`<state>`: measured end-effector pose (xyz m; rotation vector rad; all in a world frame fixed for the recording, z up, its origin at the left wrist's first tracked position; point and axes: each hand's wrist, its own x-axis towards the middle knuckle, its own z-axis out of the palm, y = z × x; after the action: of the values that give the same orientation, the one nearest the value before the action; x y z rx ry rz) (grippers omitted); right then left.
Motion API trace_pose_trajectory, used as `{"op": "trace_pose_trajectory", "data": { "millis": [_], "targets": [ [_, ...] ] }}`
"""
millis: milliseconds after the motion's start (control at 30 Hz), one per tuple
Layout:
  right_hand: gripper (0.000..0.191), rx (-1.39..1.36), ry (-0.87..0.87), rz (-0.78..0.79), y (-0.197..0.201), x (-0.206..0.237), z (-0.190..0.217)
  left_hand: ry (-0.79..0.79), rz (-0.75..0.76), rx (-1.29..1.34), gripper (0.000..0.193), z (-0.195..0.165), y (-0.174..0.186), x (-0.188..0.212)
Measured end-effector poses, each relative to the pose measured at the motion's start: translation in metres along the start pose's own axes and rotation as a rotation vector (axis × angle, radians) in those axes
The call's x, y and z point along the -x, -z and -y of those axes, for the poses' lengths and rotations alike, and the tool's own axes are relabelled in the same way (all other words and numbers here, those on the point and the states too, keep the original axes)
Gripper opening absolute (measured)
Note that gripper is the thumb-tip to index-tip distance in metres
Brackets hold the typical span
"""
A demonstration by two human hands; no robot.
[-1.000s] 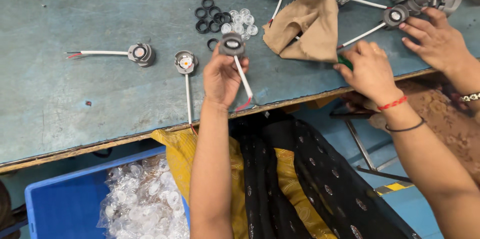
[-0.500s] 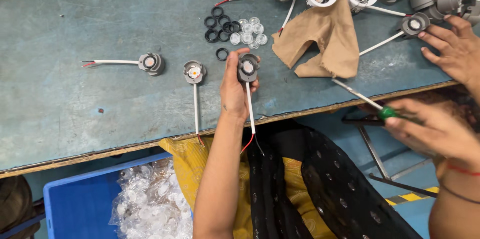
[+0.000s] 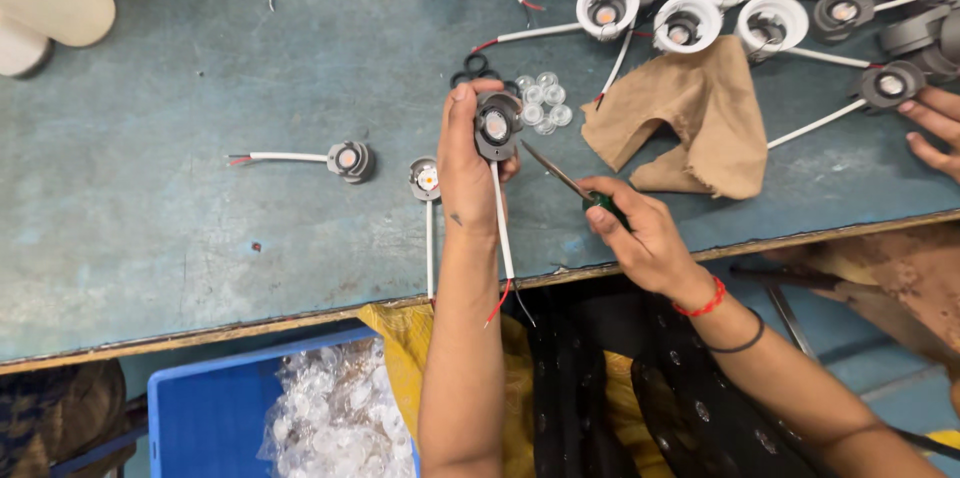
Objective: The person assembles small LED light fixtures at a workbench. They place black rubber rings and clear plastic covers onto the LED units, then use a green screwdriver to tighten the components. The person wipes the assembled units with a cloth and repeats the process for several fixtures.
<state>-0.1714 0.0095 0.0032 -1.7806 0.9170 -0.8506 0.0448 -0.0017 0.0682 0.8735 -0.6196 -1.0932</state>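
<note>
**Head view: small lamp held up in left hand, screwdriver in right**

Head view, looking down on a worn blue-green table (image 3: 180, 268). A small grey round lamp (image 3: 496, 125) with a pale orange centre is pinched by the left hand (image 3: 468, 173), thumb on its left rim, fingers wrapped behind it. It is held just above the table, near the middle. A white cable (image 3: 503, 228) hangs from the lamp toward the near edge, with red and black wire ends past the edge.

A screwdriver (image 3: 560, 175) with a green handle is gripped by the right hand (image 3: 640, 238), fingers closed round the handle. Its metal tip is pointed up-left, just beside the lamp's right side; contact cannot be told.

Two more grey lamps (image 3: 350, 160) with white cables are laid left of the held one. Clear round lenses (image 3: 542, 103) and black rings (image 3: 472, 70) are piled just behind the left hand. A tan cloth (image 3: 690, 118) is crumpled to the right. White-rimmed lamps (image 3: 690, 23) are lined along the far edge, dark ones at far right. Another person's hand (image 3: 935, 128) is seen at the right edge, by a dark lamp. A blue crate (image 3: 200, 428) holding clear plastic parts is seen below the near edge, left.
</note>
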Motion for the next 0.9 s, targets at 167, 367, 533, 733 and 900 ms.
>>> {"op": "trace_pose_trajectory", "data": {
  "millis": [167, 367, 533, 733, 900],
  "targets": [
    [0.032, 0.003, 0.015, 0.015, -0.011, 0.000, -0.011, -0.009, -0.055, -0.099, 0.036, 0.002, 0.012, 0.006],
    [0.032, -0.085, 0.041, 0.055, -0.014, -0.004, -0.020, 0.039, -0.037, -0.176, 0.035, -0.004, 0.004, 0.013],
    [0.033, -0.065, 0.053, 0.072, -0.013, -0.004, -0.024, 0.052, -0.047, -0.165, 0.034, -0.005, 0.000, 0.014],
    [0.036, -0.044, 0.056, 0.087, -0.013, -0.009, -0.024, 0.071, -0.023, -0.164, 0.029, -0.005, 0.002, 0.013],
    [0.040, -0.124, 0.005, 0.169, -0.010, -0.014, -0.015, 0.090, 0.007, -0.193, 0.027, -0.008, 0.001, 0.016]
  ]
}}
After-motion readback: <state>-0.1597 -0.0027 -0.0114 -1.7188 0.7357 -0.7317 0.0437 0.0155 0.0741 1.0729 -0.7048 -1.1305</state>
